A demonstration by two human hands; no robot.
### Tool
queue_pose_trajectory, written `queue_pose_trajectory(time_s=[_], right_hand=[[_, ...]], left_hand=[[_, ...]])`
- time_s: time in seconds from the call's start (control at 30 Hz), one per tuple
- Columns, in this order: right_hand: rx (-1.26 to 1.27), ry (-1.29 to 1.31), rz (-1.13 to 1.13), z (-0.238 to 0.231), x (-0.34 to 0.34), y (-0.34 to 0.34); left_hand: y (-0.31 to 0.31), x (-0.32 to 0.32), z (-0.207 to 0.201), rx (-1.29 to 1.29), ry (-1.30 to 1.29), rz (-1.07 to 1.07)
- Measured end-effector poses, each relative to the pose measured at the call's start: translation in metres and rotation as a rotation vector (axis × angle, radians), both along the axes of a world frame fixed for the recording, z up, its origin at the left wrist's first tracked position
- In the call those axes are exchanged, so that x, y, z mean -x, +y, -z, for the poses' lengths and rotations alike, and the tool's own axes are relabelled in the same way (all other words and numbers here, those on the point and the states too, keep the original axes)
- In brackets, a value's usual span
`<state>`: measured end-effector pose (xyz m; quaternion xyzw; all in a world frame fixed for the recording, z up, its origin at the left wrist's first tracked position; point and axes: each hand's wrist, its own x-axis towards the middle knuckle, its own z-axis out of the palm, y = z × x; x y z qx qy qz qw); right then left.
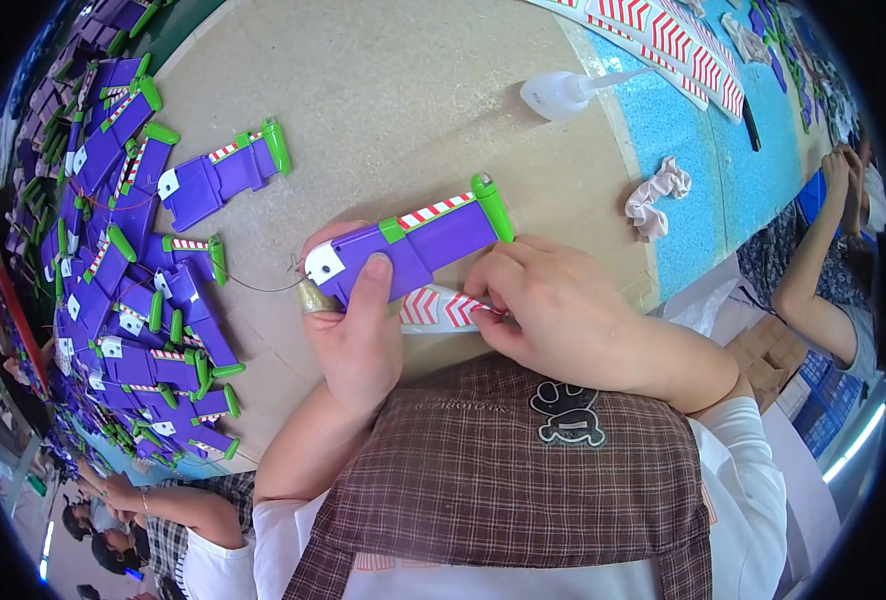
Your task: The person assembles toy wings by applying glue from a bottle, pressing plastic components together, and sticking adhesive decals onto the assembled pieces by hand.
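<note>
My left hand [361, 340] grips a purple plastic wing-shaped part [418, 248], its thumb lying across the face. This part has a green end piece, a white patch with a dark dot, and a red-and-white striped band along its upper edge. A thin dark wire [263, 289] runs leftward from its white end. Just below the part, a white sticker strip with red chevrons [425, 308] lies partly hidden by my hands. The curled fingers of my right hand [553, 305] pinch the strip's right end. Something shiny and yellowish wraps a left finger.
Similar purple and green parts [198, 185] are heaped on the left of the table. A white squeeze bottle [555, 96] lies beyond my right hand, near a crumpled pinkish cloth band [655, 200]. Chevron sticker sheets [673, 42] lie far right. Other people sit on both sides.
</note>
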<state>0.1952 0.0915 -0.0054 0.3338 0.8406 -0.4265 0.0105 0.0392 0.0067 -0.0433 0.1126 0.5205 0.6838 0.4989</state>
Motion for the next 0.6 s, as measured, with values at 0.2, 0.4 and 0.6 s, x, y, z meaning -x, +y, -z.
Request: queue_pose_trajectory(time_s=[0.2, 0.4, 0.6], right_hand=[[0.019, 0.039, 0.059, 0.0, -0.002, -0.002], [0.209, -0.04, 0.011, -0.003, -0.003, 0.007], [-0.144, 0.291, -0.064, 0.007, -0.015, 0.009]], left_hand=[[0.0, 0.001, -0.001, -0.035, -0.054, -0.029], [-0.002, 0.001, 0.003, -0.023, -0.011, -0.023], [0.001, -0.001, 0.001, -0.027, 0.004, -0.02]])
